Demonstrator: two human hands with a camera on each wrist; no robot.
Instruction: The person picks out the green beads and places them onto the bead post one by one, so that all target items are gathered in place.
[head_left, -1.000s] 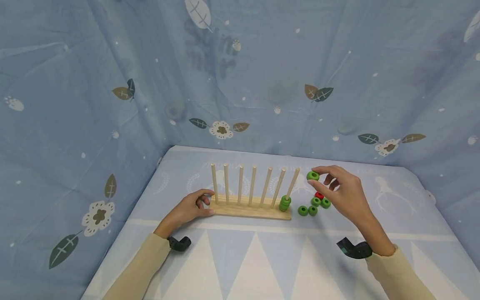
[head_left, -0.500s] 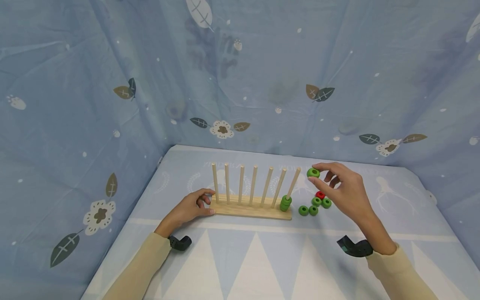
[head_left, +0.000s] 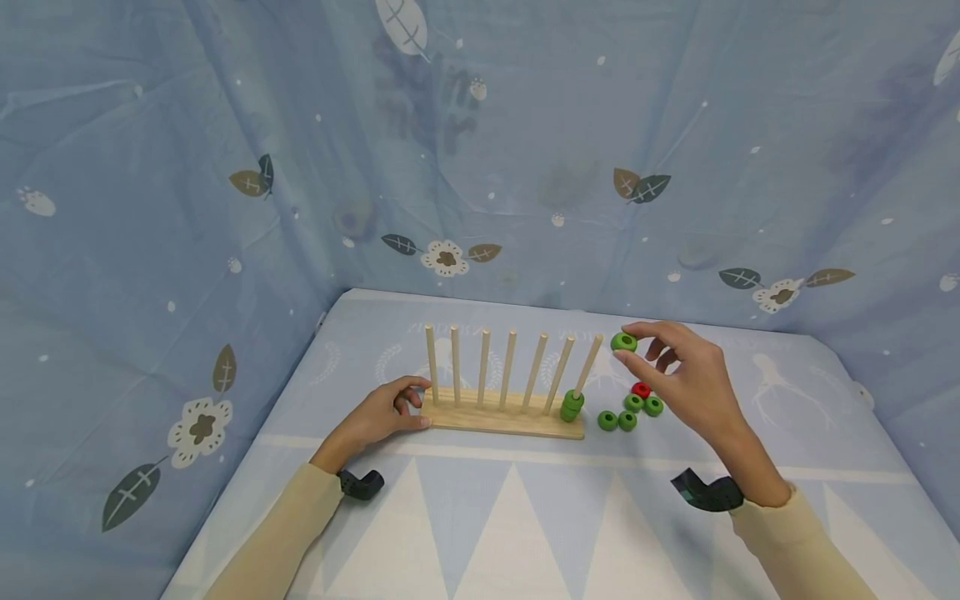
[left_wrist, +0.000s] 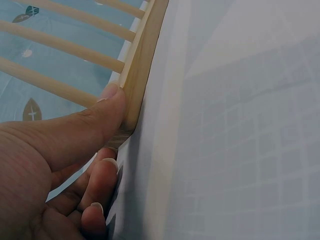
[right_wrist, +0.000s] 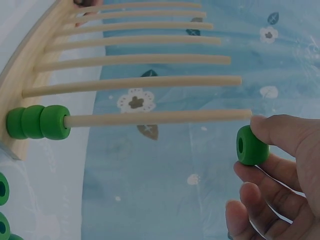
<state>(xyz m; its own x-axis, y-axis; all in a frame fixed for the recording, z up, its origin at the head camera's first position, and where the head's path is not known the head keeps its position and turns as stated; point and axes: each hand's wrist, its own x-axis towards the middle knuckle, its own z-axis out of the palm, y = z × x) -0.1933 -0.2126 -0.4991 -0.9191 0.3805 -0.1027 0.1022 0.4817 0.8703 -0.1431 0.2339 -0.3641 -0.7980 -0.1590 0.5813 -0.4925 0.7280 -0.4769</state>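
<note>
A wooden peg rack [head_left: 495, 422] with a row of several upright pegs stands on the table. My left hand [head_left: 382, 414] grips its left end, thumb at the front edge, as the left wrist view [left_wrist: 75, 145] also shows. Three green beads [right_wrist: 37, 122] are stacked at the foot of the rightmost peg [right_wrist: 155, 118]. With thumb and fingertips my right hand [head_left: 686, 371] pinches another green bead [head_left: 623, 342], held up just right of that peg's top. In the right wrist view the bead's hole faces toward the peg side, and the bead sits close by the peg's tip.
Right of the rack lie several loose green beads [head_left: 627, 421] and a red bead [head_left: 641, 389] on the patterned tablecloth [head_left: 480, 517]. Blue printed fabric [head_left: 525, 150] hangs behind and at the sides of the table.
My right hand has risen slightly with its green bead, which has tipped a little and shifted slightly left just now. My left hand stays on the rack's end.
</note>
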